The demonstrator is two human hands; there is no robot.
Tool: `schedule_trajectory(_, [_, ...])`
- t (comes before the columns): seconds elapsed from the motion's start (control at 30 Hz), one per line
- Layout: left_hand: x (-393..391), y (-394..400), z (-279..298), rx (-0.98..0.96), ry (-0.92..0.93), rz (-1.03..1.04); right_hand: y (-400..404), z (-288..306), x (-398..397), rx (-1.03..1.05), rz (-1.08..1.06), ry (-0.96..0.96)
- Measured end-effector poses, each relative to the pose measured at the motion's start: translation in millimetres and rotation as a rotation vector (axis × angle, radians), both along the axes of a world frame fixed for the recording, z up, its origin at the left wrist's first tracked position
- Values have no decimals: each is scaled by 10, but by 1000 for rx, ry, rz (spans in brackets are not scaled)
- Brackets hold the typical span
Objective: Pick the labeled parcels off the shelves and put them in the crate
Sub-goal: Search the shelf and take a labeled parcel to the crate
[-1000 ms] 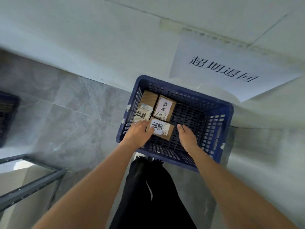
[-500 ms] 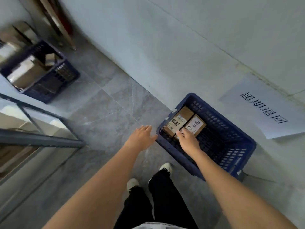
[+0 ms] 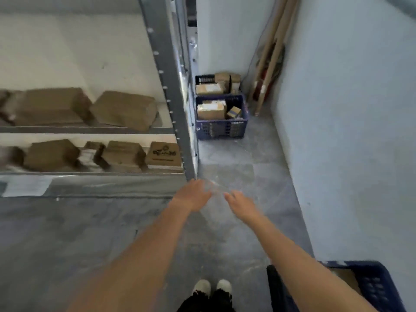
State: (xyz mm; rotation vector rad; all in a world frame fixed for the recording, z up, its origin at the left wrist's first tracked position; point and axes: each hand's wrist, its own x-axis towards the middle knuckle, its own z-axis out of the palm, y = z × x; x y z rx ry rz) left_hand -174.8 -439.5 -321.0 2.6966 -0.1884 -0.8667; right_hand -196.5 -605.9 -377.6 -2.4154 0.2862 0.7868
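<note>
At the bottom of the frame we see our white shoes (image 3: 212,287), and at the lower right the corner of the blue crate (image 3: 371,287), a brown parcel partly visible inside. Our left hand (image 3: 191,195) and right hand (image 3: 242,203) reach forward over the grey floor (image 3: 236,158), fingers loosely spread, holding nothing. At left, blurred cardboard parcels (image 3: 122,112) sit on the metal shelves (image 3: 90,129). Farther back, in the corner, two crates of boxes (image 3: 221,127) stand beside leaning cardboard tubes (image 3: 273,52).

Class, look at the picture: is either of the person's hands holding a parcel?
No: the left hand and right hand both hang open and empty above the floor.
</note>
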Motion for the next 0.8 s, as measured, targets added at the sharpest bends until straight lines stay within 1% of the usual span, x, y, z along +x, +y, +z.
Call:
schedule_trajectory(0.1, [-93,872,164,30,6,223,671,248,290,-6,208,-46])
schedule_trajectory(0.17, [-163,1477,261,40,-23,382,1167,374,438,5,352,-13])
schedule_trajectory(0.27, [-433,2323,555,67,-87,558,2033,588,584,50,476,-45])
schedule_trajectory(0.4, [-861,3359,764,179,-166,689,3303,1033,493,107,695,-98])
schedule_trajectory(0.53, [-1396,4163,1155,173,-259,871,4444,1251,290,101,912,-186])
schedule_trajectory(0.7, [-1872,4991,1268,165,-279,1068,5448,1527,27,89,1110,-269])
schedule_trajectory(0.8, [-1932,5432,1285,207,-293,1139,5961,1625,75,119,1141,-278])
